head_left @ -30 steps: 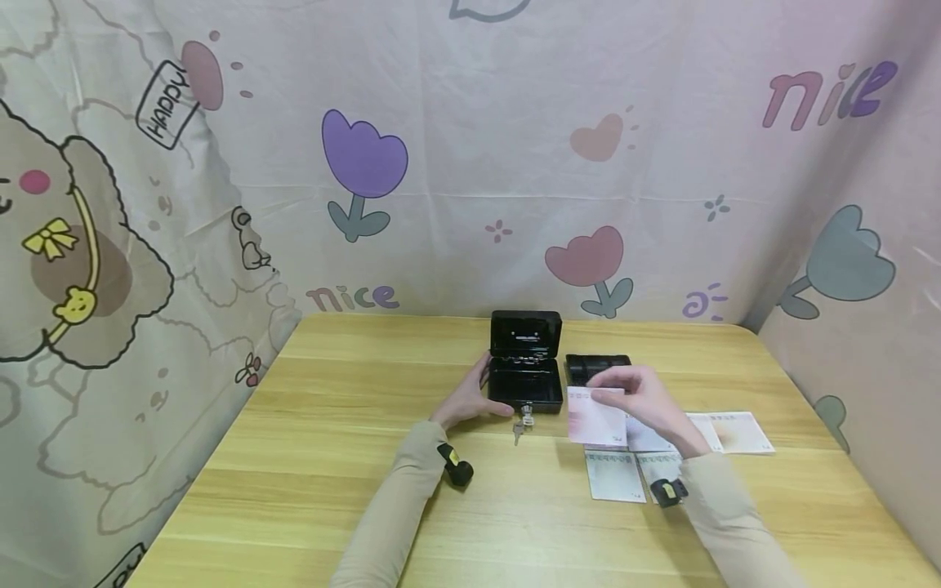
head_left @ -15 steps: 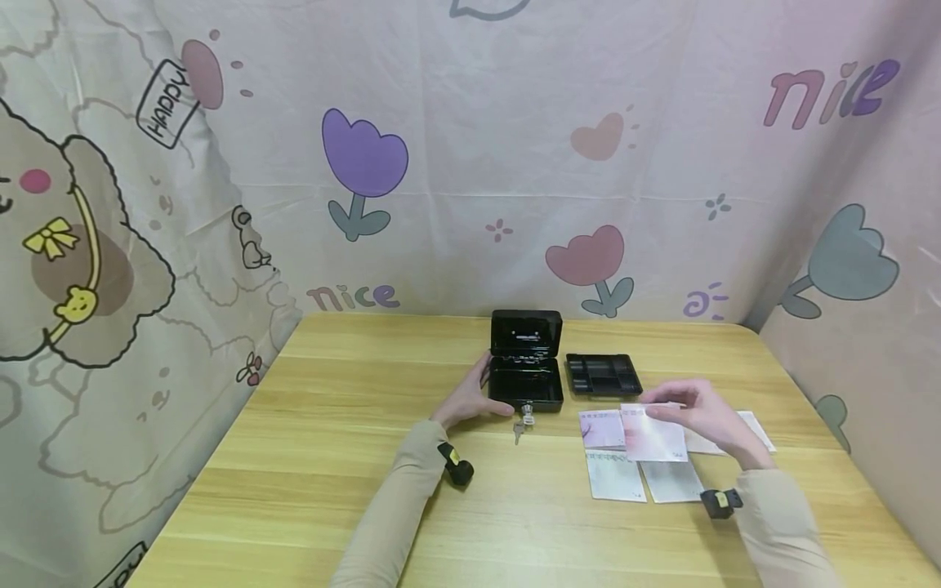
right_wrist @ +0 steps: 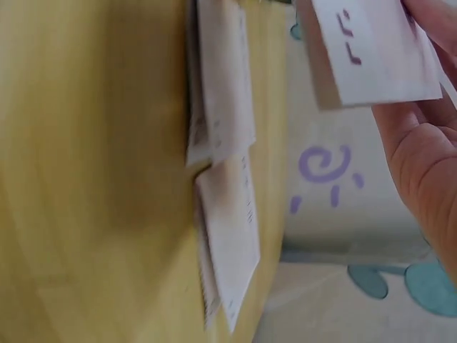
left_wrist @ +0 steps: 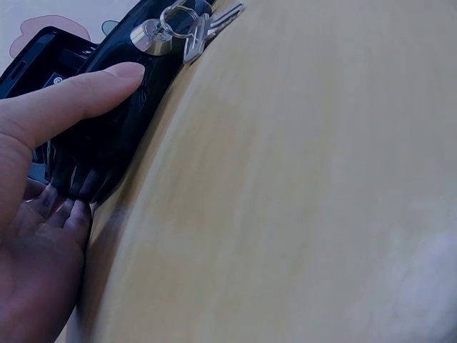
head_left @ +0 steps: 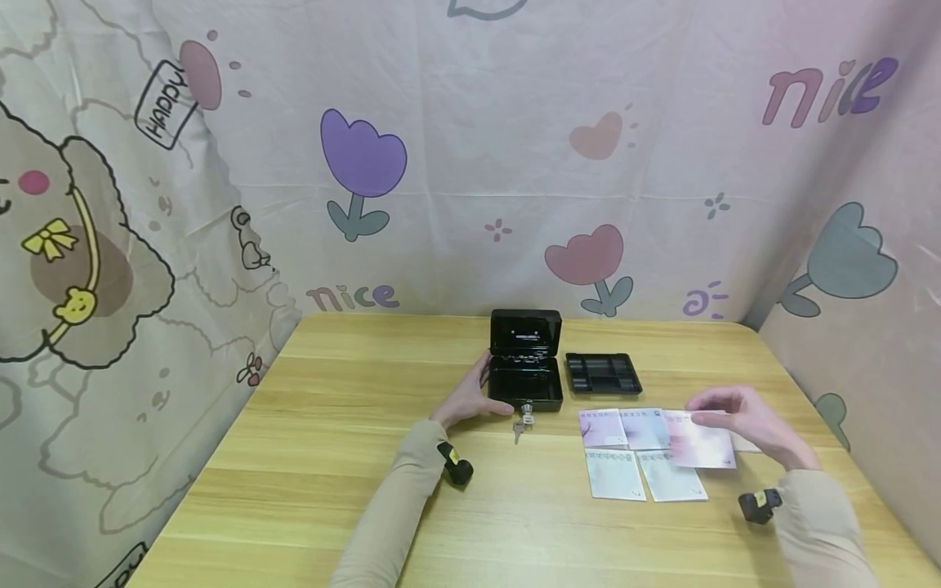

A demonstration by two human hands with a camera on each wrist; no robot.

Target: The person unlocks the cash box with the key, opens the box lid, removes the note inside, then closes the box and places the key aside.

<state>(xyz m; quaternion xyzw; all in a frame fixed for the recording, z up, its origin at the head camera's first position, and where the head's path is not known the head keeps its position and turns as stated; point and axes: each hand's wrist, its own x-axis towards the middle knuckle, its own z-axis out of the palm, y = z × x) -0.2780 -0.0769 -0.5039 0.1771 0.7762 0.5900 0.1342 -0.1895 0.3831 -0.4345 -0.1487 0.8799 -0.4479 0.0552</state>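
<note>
My left hand (head_left: 470, 398) rests against the left side of the open black cash box (head_left: 525, 371), fingers curled round its corner and thumb (left_wrist: 86, 93) pressed along the front wall, gripping it. A key (head_left: 524, 418) sits in the front lock with a second hanging off the ring onto the wooden table (head_left: 331, 457). Just right of the box lies the black coin tray (head_left: 603, 373), apart from it. Nearer me, four notes are laid flat in two rows (head_left: 632, 453), edges close together. My right hand (head_left: 742, 412) hovers at the far right of that spread, fingers pinching a pinkish note (head_left: 698, 445), held just above the table beside the upper row. Cartoon-print cloth (head_left: 441, 147) hangs behind.
</note>
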